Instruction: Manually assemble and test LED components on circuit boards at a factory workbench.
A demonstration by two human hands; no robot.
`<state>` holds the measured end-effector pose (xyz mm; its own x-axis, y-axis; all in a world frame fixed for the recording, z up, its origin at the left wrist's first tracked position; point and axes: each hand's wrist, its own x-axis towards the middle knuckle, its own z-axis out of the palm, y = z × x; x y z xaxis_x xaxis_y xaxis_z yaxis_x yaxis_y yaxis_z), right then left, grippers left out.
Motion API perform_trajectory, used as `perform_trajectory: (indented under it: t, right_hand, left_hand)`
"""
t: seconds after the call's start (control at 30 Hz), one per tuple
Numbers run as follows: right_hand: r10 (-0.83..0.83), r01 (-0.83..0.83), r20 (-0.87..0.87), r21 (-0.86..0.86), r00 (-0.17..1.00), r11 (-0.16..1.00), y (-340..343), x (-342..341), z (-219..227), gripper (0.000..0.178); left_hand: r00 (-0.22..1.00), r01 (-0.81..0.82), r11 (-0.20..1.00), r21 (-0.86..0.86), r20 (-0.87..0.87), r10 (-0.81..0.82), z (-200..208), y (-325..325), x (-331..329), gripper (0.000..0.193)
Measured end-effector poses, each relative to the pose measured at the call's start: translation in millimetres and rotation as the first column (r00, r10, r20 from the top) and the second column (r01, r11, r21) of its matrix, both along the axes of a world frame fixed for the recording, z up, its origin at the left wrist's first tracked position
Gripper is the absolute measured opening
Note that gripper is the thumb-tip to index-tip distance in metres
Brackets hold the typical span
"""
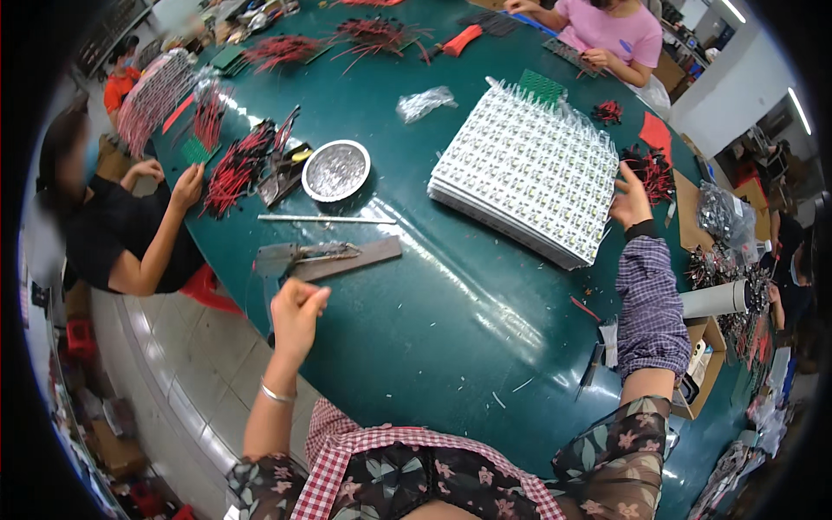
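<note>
My left hand (297, 319) is raised over the near left edge of the table, its fingers curled in. Whether anything small is between them is hidden. Just beyond it a glue gun (279, 259) lies on the table, its nozzle over a flat grey metal strip (373, 256). My right hand (633, 199), in a checked sleeve cover, has its fingers stretched at the right side of a tall stack of white circuit board panels (529, 160). The fingers are beside the stack's edge; I cannot tell if they press on it. Red and black wires (652, 173) lie just past them.
A round metal bowl (336, 172), a white rod (325, 219) and red-black wire bundles (238, 169) lie left of the stack. A clear plastic bag (426, 104) sits beyond. Co-workers sit at the left (121, 234) and far right (611, 39). A cardboard box (712, 368) stands right of my sleeve.
</note>
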<state>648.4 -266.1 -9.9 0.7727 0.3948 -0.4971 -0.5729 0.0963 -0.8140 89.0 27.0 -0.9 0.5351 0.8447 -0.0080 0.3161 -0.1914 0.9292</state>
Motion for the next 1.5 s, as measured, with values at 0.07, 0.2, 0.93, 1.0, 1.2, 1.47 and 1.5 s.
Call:
perform_trajectory:
  t: [0.07,0.2,0.93,1.0,1.2,1.47,1.5]
  right_hand:
    - [-0.036,0.067,0.221,-0.135,0.975,0.989,-14,-1,24,0.090]
    - [-0.181,0.341,0.607,-0.159,0.774,0.926,-33,-20,53,0.047]
    - [0.610,0.446,0.773,-0.489,-0.177,0.750,71,-281,56,0.047]
    - [0.620,0.447,0.778,-0.522,-0.099,0.726,40,-297,67,0.035]
    - [0.652,0.249,0.687,-0.726,0.321,0.641,-76,-365,33,0.014]
    - [0.555,0.066,0.594,-0.715,0.583,0.696,-96,-421,-6,0.014]
    - [0.584,0.090,0.620,-0.722,0.524,0.686,-97,-420,-9,0.013]
  left_hand:
    - [0.991,-0.127,0.992,-0.016,0.026,0.128,-16,-23,-38,0.016]
    - [0.968,-0.245,0.969,0.044,0.062,0.242,-40,-48,-74,0.013]
    - [0.997,0.075,0.963,0.257,-0.002,-0.077,-48,-21,-51,0.011]
    - [0.995,0.097,0.964,0.246,-0.028,-0.093,-49,-21,-49,0.011]
    - [0.994,0.106,0.971,0.213,-0.040,-0.100,-56,-21,-50,0.013]
    - [0.988,0.152,0.942,0.300,-0.078,-0.134,-60,-20,-50,0.013]
    - [0.988,0.152,0.945,0.290,-0.076,-0.135,-60,-21,-49,0.013]
